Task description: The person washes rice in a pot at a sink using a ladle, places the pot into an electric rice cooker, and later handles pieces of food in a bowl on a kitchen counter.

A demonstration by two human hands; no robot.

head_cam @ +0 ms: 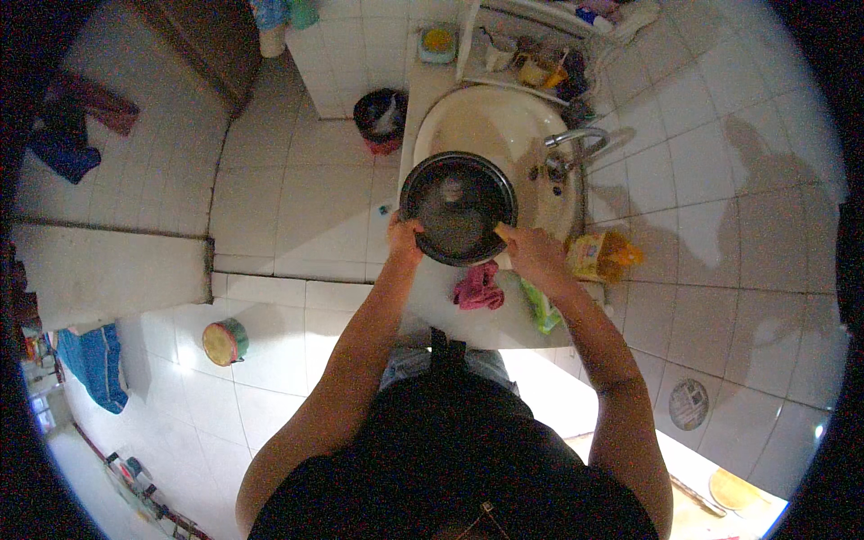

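Note:
A dark, round, shiny-walled pan or pot [459,209] is held over the near edge of the cream washbasin [493,111], its inside facing up. My left hand [406,239] grips its rim at the near left, thumb over the edge. On the near right, my right hand [536,253] holds the rim; something yellowish shows at its fingertips, too blurred to name. Beyond the right hand stands a curved metal faucet [584,137]. A crumpled pink cloth [479,287] lies on the counter [432,304] just below the pan.
A green packet [542,307] lies on the counter under my right forearm. By the tiled wall sits a yellow-orange bag [601,256]. A soap dish [437,44] and a rack with cups [501,52] stand behind the basin. A dark bucket [381,115] is on the left floor.

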